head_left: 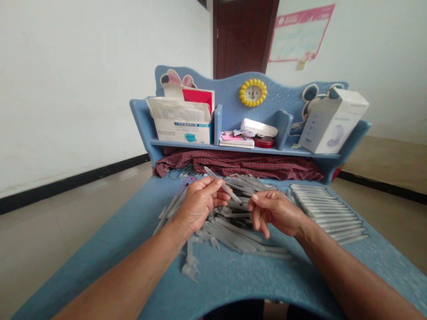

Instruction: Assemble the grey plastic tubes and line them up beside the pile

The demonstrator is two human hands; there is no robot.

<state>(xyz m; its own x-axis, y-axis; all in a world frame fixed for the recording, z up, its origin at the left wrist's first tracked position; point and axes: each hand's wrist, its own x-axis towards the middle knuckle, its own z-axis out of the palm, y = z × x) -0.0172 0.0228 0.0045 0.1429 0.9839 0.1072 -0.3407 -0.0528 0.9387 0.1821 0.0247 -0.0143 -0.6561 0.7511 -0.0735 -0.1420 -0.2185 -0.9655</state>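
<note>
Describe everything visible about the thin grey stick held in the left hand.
The grey stick is slim, straight and pale, plastic by its look, with a darker tip at its lower right end. The left hand pinches it near the middle, tilted, upper end pointing back toward the shelf. The right hand hovers at its tip; contact is unclear. It is above the loose pile of similar pieces.

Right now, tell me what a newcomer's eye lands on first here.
First, the two hands at the middle of the blue desk: the left hand pinches a thin grey stick, with the right hand close beside its tip. Under them sprawls a loose heap of grey sticks, with a neat row to the right. Behind, a yellow clock sits on the shelf back.
</note>
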